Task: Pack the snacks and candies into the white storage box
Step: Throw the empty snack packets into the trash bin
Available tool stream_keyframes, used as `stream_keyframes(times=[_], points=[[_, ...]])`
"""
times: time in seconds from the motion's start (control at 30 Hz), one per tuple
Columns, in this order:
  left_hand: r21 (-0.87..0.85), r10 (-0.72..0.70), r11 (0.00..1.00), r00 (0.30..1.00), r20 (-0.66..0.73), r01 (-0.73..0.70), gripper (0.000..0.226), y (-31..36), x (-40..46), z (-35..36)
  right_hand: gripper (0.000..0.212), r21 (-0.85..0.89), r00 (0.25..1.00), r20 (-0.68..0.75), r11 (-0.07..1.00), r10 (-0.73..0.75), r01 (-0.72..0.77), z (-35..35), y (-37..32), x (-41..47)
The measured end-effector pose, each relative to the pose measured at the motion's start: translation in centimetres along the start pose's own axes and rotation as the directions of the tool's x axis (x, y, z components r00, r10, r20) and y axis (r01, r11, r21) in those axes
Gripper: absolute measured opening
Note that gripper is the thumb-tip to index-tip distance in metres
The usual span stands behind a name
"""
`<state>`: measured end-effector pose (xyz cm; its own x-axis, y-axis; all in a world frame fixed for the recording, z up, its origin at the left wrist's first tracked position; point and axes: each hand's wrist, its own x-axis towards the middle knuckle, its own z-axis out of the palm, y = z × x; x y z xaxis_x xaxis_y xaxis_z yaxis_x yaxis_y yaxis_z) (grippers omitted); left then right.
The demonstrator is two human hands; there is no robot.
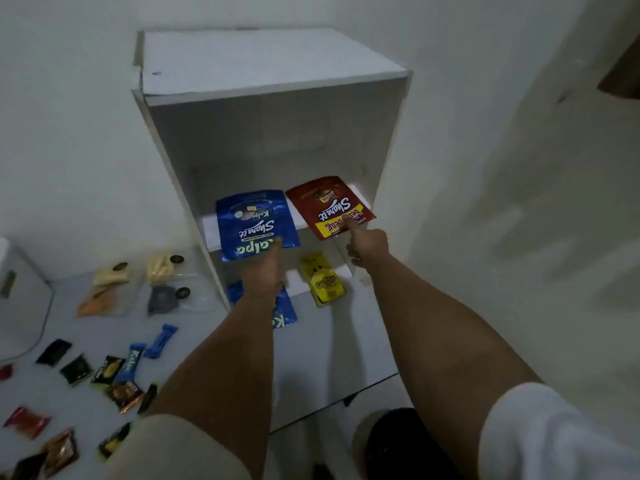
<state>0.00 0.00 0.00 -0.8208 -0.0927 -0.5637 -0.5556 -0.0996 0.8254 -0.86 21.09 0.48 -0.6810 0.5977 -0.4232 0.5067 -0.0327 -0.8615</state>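
Observation:
The white storage box (270,67) stands open-fronted against the wall, with a shelf inside. On that shelf lie a blue snack pouch (254,221) and a red snack pouch (327,206). My left hand (265,271) has its index finger pressed on the blue pouch's near edge. My right hand (367,245) touches the red pouch's near edge with its index finger. Below the shelf sit a yellow pouch (323,282) and a second blue pouch (282,315), partly hidden by my left arm. Neither hand holds anything.
Several small wrapped candies (78,368) and blue bars (161,341) lie scattered on the floor at left. Clear bags of snacks (159,268) rest near the box's left side. A translucent container (20,299) sits at the far left. White walls surround the box.

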Motion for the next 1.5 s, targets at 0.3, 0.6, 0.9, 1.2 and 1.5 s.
stream_keyframes(times=[0.3, 0.6, 0.9, 1.2, 1.5], points=[[-0.572, -0.169, 0.815, 0.983, -0.078, 0.095, 0.05, 1.2, 2.1, 1.1, 0.044, 0.352, 0.991, 0.086, 0.927, 0.105, -0.129, 1.6, -1.4, 2.2], [-0.605, -0.113, 0.796, 0.988, -0.108, 0.025, 0.035, 1.3, -0.9, 0.4, 0.021, 0.536, 0.986, 0.137, 0.83, 0.096, -0.155, 0.3, -1.0, -1.7], [-0.265, 0.215, 0.927, 0.954, -0.208, -0.267, 0.023, -2.9, -7.3, -2.5, 0.013, 0.53, 0.992, -0.068, 0.846, 0.108, -0.056, -6.7, 4.2, -11.0], [0.436, 0.466, 0.75, 0.865, 0.185, -0.497, 0.023, -9.9, -16.5, -3.8, 0.011, 0.315, 0.939, -0.336, 0.948, 0.07, 0.042, -14.6, 15.7, -22.9], [0.628, 0.179, 0.526, 0.797, 0.577, -0.573, 0.034, -20.2, -22.8, -1.0, 0.025, -0.009, 0.916, -0.371, 0.986, 0.151, -0.166, -20.2, 28.7, -29.6]])
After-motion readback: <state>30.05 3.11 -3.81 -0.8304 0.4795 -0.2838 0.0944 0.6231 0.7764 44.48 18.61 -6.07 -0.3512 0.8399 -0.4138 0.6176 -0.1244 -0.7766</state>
